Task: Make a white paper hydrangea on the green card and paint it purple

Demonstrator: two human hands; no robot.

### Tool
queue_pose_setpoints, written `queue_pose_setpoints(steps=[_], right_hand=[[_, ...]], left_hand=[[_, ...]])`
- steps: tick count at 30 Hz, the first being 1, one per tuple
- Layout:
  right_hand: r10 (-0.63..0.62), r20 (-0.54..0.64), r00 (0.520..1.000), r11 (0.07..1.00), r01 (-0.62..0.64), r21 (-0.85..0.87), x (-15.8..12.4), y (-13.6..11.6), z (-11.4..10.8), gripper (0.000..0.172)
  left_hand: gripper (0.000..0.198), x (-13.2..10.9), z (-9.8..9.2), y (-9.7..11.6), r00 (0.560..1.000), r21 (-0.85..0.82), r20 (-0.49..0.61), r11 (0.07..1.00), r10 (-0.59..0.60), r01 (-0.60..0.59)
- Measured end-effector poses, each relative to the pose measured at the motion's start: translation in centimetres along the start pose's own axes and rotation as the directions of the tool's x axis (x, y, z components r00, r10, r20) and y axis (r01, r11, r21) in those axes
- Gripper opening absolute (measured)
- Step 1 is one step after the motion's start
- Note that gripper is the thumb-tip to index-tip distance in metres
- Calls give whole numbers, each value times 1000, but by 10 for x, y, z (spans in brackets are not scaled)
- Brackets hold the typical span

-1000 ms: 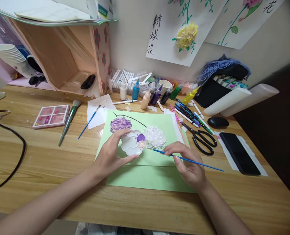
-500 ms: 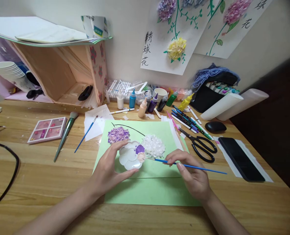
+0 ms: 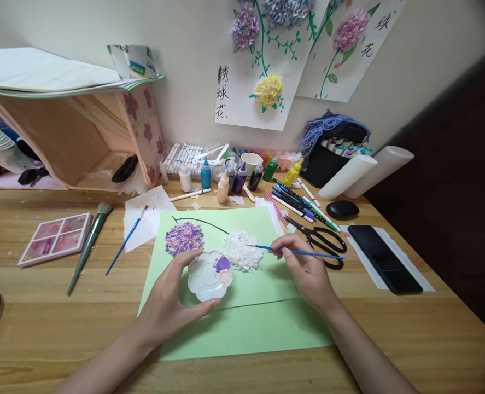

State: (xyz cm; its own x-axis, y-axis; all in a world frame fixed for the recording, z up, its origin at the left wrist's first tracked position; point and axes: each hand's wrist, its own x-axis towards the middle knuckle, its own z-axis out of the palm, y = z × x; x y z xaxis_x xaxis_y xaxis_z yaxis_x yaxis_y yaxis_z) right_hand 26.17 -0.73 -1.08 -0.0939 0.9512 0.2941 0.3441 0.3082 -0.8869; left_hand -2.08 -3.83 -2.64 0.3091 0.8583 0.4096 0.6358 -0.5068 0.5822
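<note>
My left hand [image 3: 170, 293] grips a white flower-shaped paint palette [image 3: 203, 287] by its edges, above the green paper [image 3: 242, 339]. Purple paint [image 3: 222, 265] and pale peach paint [image 3: 225, 277] sit in wells on its right side. A thin blue paintbrush [image 3: 308, 252] is pinched in my right hand [image 3: 302, 268], its tip over the white fluffy paper flower [image 3: 244, 250]; whether it touches I cannot tell. A purple and pink fluffy flower [image 3: 183, 237] lies on the paper at the left, partly behind my left fingers. A drawn dark stem [image 3: 201, 220] curves above both.
Several paint bottles [image 3: 222, 189] stand along the back. Right of the paper lie black scissors [image 3: 322, 241], pens [image 3: 297, 202], a mouse [image 3: 343, 209] and a phone [image 3: 384, 258]. To the left are another blue brush [image 3: 127, 239], a large green-handled brush [image 3: 88, 249] and a sectioned case [image 3: 56, 238].
The brush tip has moved from beside the peach paint on the palette up to the white flower. My left hand still holds the palette. The camera view has shifted.
</note>
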Motion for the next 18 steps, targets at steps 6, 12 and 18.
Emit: queue_pose_setpoints(steps=[6, 12, 18], right_hand=[[38, -13, 999, 999, -38, 24, 4, 9, -2, 17], [58, 9, 998, 994, -59, 93, 9, 12, -2, 16], [68, 15, 998, 991, -69, 119, 9, 14, -3, 15]], left_hand=[[72, 0, 2, -1, 999, -17, 38, 999, -26, 27], [72, 0, 2, -2, 999, -22, 41, 1000, -17, 18], [71, 1, 2, -2, 999, -21, 39, 1000, -8, 9]])
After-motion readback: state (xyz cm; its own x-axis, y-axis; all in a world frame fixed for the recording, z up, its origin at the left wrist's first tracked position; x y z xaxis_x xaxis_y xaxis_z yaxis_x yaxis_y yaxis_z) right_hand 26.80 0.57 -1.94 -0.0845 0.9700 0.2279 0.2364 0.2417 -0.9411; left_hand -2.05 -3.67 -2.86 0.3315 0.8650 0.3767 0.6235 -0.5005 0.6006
